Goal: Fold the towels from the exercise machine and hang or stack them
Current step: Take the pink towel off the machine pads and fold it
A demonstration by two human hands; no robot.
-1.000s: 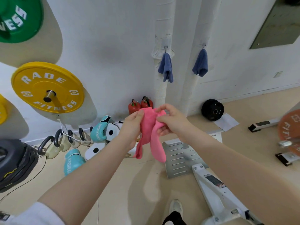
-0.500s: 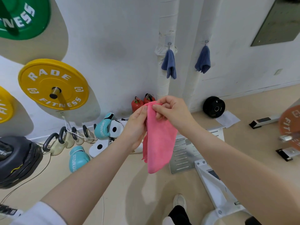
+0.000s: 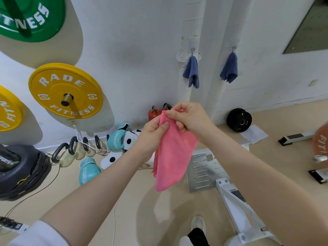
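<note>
Two blue towels (image 3: 191, 72) are already hanging from hooks (image 3: 193, 49) on the white wall pipes, one on each, which suggests part of the job is done. A person is working on a pink towel (image 3: 170, 157) held up in mid-air in front of the wall. The left hand (image 3: 152, 137) is pinching the towel's upper edge between thumb and fingers, while the right hand (image 3: 190, 118) is gripping the top corner just beside it with curled fingers, so the cloth is hanging down in a long, doubled strip above the floor. Judging by that shape, the fold is under way but not finished, and the pink towel is still waiting to be hung or stacked. No bins, baskets or other containers are showing; boxing gloves (image 3: 117, 137), kettlebells (image 3: 71, 151) and weight plates (image 3: 65, 91) are lining the wall and floor nearby.
</note>
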